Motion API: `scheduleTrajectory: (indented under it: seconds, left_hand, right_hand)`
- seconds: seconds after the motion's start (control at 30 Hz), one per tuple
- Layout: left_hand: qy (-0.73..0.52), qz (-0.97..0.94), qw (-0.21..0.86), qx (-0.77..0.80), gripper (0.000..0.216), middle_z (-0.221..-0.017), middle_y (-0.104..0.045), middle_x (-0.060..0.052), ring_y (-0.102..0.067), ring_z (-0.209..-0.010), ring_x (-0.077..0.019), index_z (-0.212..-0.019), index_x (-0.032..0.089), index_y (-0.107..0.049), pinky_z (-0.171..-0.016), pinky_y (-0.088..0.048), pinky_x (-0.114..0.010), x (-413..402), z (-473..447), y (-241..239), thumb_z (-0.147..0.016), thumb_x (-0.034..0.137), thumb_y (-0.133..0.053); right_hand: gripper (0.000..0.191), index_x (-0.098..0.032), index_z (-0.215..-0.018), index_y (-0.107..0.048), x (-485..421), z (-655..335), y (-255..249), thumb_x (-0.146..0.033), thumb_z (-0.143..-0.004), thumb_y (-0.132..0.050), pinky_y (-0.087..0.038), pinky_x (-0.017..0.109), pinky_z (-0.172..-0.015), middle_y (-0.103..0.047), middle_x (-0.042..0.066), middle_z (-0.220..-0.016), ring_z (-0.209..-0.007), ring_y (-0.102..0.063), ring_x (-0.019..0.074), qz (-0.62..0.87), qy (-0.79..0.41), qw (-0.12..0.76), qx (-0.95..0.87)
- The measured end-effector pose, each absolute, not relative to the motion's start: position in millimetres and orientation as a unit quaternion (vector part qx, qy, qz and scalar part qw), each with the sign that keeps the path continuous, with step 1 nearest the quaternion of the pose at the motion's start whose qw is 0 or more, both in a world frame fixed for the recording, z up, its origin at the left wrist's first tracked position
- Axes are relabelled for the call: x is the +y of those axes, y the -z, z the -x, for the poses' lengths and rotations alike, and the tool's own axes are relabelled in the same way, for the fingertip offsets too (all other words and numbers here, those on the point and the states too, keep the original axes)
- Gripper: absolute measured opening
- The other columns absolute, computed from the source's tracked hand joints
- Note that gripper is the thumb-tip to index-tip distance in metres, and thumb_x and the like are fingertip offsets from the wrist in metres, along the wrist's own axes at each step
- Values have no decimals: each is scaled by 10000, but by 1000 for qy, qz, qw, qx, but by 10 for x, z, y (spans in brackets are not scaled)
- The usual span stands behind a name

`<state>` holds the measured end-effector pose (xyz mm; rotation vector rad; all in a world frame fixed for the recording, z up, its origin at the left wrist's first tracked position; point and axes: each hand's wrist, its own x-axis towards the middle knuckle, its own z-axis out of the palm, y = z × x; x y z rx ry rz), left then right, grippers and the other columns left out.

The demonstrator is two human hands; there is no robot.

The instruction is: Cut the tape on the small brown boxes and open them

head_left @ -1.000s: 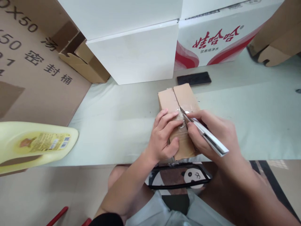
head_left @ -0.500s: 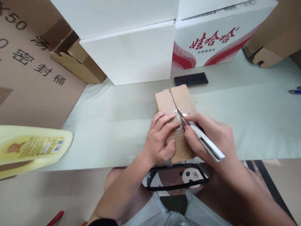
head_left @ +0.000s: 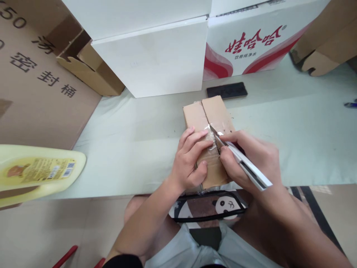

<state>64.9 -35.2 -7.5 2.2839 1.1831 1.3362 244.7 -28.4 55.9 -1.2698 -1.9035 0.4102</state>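
Observation:
A small brown cardboard box point(head_left: 208, 111) sealed with clear tape lies on the pale table point(head_left: 139, 149) near its front edge. My left hand point(head_left: 189, 160) is closed over the box's left side, thumb on the near face, and holds it down. My right hand point(head_left: 251, 160) grips a white utility knife point(head_left: 245, 163). The knife's blade tip rests on the taped centre seam of the box, just right of my left fingertips.
A black phone point(head_left: 227, 90) lies just behind the box. White boxes point(head_left: 156, 56) and a red-printed carton point(head_left: 251, 41) stand at the back, brown cartons point(head_left: 36, 82) at left. A yellow jug point(head_left: 36, 173) lies at the left edge. A pen point(head_left: 350, 104) is far right.
The view shifted slightly. Both hands stay on the box, and the knife tip remains at the seam with hardly any movement.

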Motion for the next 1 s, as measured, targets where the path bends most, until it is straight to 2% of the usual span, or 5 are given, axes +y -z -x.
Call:
scheduleTrajectory:
  seconds: [0.43,0.67,1.0]
  left_hand:
    - [-451,-784,116,411,406,-1422,-618,-133,-540,-1384,-299,-1281,217,-594,-1262,-306,-568,-356,-644,81,-998,424,-388]
    - [-444,-789,111,410,434,-1428,-619,-124,-545,-1384,-293,-1302,220,-594,-1265,-306,-553,-351,-636,69,-1014,457,-373]
    - [-461,-783,113,401,418,-1401,-631,-139,-550,-1376,-282,-1279,207,-601,-1266,-307,-526,-344,-647,86,-1019,452,-384]
  right_hand:
    - [61,-246,-822,-624,-255,-2432,-577,-229,-856,-577,-405,256,-512,-656,-24,-645,-512,-554,122,499,-168,383,-759]
    - [64,-232,-822,-621,-278,-2443,-574,-225,-866,-575,-421,231,-517,-647,-25,-654,-521,-550,107,499,-172,393,-753]
    - [69,-214,-805,-623,-285,-2464,-538,-211,-804,-554,-424,210,-488,-629,-30,-632,-502,-531,94,498,-153,404,-752]
